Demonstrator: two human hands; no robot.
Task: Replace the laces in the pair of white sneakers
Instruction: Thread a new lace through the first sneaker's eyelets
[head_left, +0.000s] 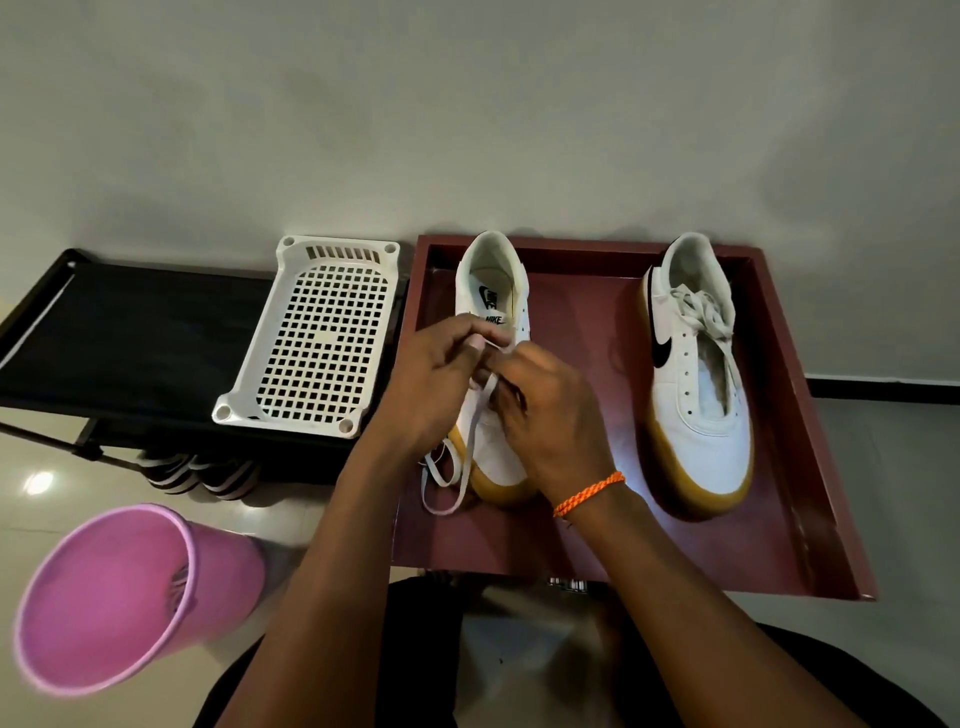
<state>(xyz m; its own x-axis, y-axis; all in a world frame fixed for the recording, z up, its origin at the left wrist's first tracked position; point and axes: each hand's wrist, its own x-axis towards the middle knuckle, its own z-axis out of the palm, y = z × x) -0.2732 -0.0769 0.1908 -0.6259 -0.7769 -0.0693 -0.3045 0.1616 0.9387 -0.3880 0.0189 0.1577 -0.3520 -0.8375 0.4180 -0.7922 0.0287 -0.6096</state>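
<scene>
Both hands (441, 384) (550, 410) pinching a white lace (475, 415), left sneaker's (493, 280) eyelets hidden, grip probably closed

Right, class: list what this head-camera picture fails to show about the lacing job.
- Left sneaker: its eyelets, hidden behind both hands.
- Left hand and right hand: the exact grip on the white lace, fingers overlapping.
- Pink bucket: its contents, blurred.
- Tray: the near label, too small.

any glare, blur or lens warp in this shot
Head view: a bright glare spot on the glossy floor at left; wide-angle warp bows the maroon tray edges; the pink bucket looks soft near the corner; the right sneaker is sharp and well lit.
</scene>
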